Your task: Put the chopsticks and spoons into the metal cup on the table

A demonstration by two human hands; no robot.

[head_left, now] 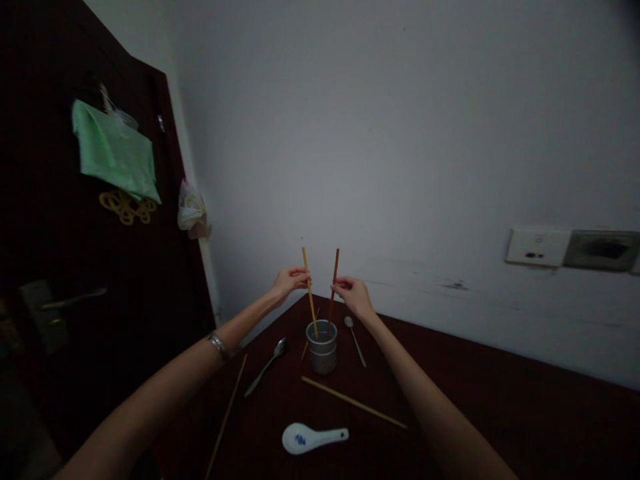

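My left hand [290, 280] pinches a light yellow chopstick [310, 293] near its upper part. My right hand [353, 293] pinches a reddish-brown chopstick [333, 287] the same way. Both sticks stand nearly upright, their lower tips inside a small grey metal cup [323, 347] on the dark red table [500, 413]. The two hands are level with each other, a little above the cup, one on each side.
On the table lie two metal spoons [267, 365] [355, 340], a white ceramic spoon with a blue mark [310, 438], and loose chopsticks [353, 402] [226, 417]. A dark door [75, 267] with a handle and hanging green cloth stands left. Wall sockets [537, 247] sit at right.
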